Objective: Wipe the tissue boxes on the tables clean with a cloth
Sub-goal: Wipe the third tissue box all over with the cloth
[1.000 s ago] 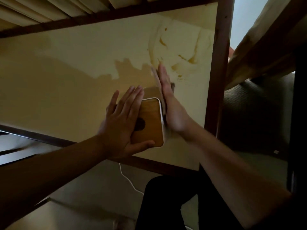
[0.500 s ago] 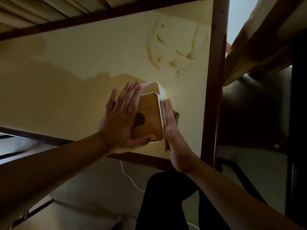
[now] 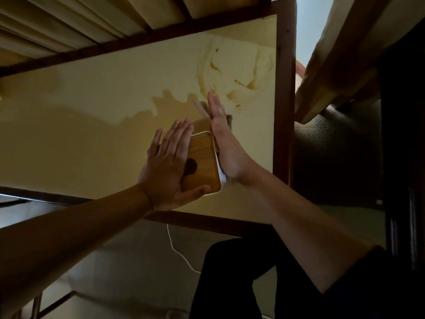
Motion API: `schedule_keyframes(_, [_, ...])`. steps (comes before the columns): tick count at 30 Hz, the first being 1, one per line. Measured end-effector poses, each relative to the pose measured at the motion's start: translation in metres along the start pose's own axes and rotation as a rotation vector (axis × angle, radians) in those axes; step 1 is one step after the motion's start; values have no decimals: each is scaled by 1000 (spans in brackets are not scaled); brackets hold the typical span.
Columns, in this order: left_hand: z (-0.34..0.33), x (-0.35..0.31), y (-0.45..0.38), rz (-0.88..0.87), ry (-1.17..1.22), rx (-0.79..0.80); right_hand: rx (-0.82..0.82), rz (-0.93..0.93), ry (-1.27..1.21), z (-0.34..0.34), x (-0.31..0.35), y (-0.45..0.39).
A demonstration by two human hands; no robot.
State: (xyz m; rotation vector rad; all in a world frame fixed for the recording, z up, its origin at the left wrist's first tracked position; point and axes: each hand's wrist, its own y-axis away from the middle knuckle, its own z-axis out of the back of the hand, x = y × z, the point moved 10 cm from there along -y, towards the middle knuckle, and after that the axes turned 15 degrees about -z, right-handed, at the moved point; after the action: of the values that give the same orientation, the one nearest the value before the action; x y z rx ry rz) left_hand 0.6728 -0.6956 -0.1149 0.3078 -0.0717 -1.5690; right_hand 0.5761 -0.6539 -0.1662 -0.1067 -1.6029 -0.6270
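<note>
So the white tissue box with the wood-grain lid sits on the pale yellow tabletop with a dark brown wooden frame, toward its near right part. The lid faces the camera, and the long axis runs from near to far, leaning a bit left at the far end. There's a dark oval opening in the lid, half covered by the left hand.

That left hand lies flat over the left part of the lid, fingers straight and pointing away, thumb stretched along the near edge, so it's pressing rather than clutching. The right hand is flat against the box's right side, fingers straight and pointing far, nothing curled. A bit of dark cloth peeks out behind that palm; most of it is hidden, and I honestly can't tell how it's held.

The scene is pretty dim. Brownish smeared stains mark the table at the far right, just beyond the right fingertips. A white cable trails on the floor near the table edge, next to a dark trouser leg. To the right is a dark woven seat, partly cut off.
</note>
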Motion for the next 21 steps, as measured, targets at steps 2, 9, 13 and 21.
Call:
schedule_keyframes(2, [0,0,-1,8,-3,1,19,17,71,-9,-12,22])
schedule_keyframes(9, [-5,-1,0,-31,-49,24,88,-198,-213,-36,-55,104])
schedule_keyframes(13, [-4,-2,-1,-29,-48,26,96,-184,-148,-30,-46,84])
schedule_keyframes(21, [-4,-1,-1,-33,-45,35,31,-25,-60,0,-5,-8])
